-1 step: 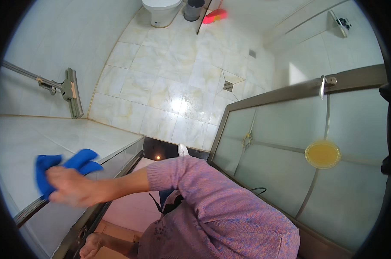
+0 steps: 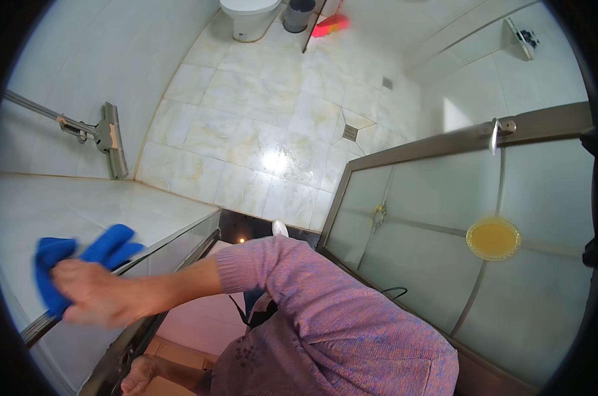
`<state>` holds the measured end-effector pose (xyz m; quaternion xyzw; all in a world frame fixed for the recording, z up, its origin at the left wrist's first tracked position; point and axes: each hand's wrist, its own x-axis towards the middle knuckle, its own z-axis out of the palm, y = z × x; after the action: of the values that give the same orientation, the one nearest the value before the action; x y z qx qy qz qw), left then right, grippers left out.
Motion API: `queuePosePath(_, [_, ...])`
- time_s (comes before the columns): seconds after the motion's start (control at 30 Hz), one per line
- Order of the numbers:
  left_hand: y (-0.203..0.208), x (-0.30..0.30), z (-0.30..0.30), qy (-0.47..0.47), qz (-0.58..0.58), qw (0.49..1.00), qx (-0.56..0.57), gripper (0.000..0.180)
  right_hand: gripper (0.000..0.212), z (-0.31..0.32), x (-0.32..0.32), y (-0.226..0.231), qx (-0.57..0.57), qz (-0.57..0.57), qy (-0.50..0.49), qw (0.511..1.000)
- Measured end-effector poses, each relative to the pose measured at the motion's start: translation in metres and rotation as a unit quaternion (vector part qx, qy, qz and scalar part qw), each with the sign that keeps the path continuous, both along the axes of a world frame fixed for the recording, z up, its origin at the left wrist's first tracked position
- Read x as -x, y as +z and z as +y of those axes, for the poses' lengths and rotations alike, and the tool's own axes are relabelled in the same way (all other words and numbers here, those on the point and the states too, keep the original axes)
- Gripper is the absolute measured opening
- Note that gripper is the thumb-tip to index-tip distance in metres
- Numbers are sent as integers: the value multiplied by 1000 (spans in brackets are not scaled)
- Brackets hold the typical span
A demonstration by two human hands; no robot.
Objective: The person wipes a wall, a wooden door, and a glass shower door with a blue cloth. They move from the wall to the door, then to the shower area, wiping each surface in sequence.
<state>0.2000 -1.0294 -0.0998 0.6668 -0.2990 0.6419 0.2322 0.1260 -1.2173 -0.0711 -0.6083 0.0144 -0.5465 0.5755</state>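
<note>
Bunched in my right hand is a blue cloth, pressed against the white tiled wall beside a dark doorframe. The fingers are wrapped round the cloth, and motion blurs them a little. My right arm, in a lilac knit sleeve, reaches across to the left. Low at the left, my left hand is beside the doorframe with its fingers loosely curled in, and nothing shows in it.
On the right stands a frosted glass door with a metal handle and a round yellow piece. A long-handled squeegee leans at the left wall. Farther off are a toilet, a grey bin, a red broom and a floor drain.
My right hand has moved left and slightly down along the wall with the blue cloth. My left hand has stayed in place.
</note>
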Motion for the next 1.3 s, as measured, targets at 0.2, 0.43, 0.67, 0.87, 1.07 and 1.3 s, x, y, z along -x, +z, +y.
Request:
queuePosePath(0.2, [-7,-1,9,69,-2,996,-49,53,26,-7,-36,40,33,-189,-118,974])
queuePosePath(0.43, [0,19,-4,63,45,997,-19,53,8,5,2,-95,65,93,-37,993])
queuePosePath(0.67, [-4,24,-4,85,61,994,11,53,15,-35,30,-119,-34,177,24,983])
queuePosePath(0.87, [-9,26,-15,92,69,993,27,54,17,-57,-3,6,23,9,81,996])
queuePosePath(1.07, [-17,23,-27,97,77,991,43,54,31,-58,-17,59,86,-153,88,981])
queuePosePath(1.3, [-21,15,-40,133,71,987,53,54,23,-61,26,-38,122,17,197,973])
